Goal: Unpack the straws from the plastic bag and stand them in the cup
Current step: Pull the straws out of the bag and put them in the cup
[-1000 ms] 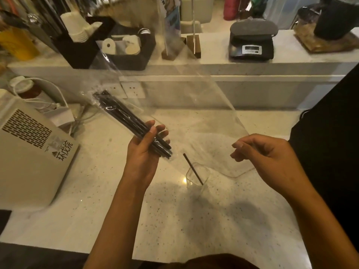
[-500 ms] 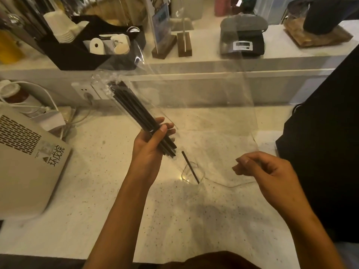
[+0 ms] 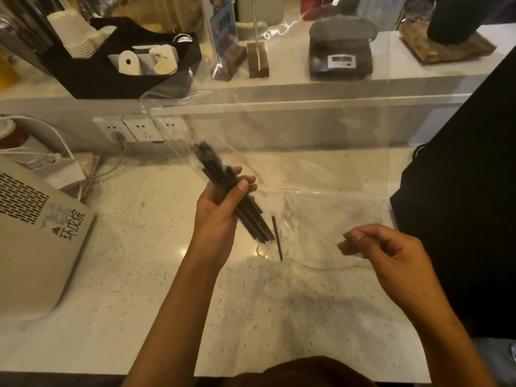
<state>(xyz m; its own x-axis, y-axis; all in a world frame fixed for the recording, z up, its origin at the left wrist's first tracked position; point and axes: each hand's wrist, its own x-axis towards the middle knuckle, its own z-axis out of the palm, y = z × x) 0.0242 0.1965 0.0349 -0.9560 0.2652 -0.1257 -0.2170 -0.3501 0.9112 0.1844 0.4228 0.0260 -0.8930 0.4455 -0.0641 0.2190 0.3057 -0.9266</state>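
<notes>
Holding the straws clenched in my left hand, I have lowered them toward the cup at frame centre; my right hand pinches the plastic bag.

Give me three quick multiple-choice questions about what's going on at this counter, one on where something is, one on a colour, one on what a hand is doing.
1. Where is the clear cup?
A. On the raised shelf
B. On the counter between the two hands
C. On the beige machine

2. What colour are the straws?
A. White
B. Red
C. Black

3. What is the left hand doing?
A. Gripping the bundle of straws
B. Resting flat on the counter
C. Holding a paper cup

Answers: 1 B, it stands on the speckled counter with one straw in it. 2 C, all look black. 3 A, its fingers wrap the bundle, while the right hand pinches the plastic bag.
</notes>
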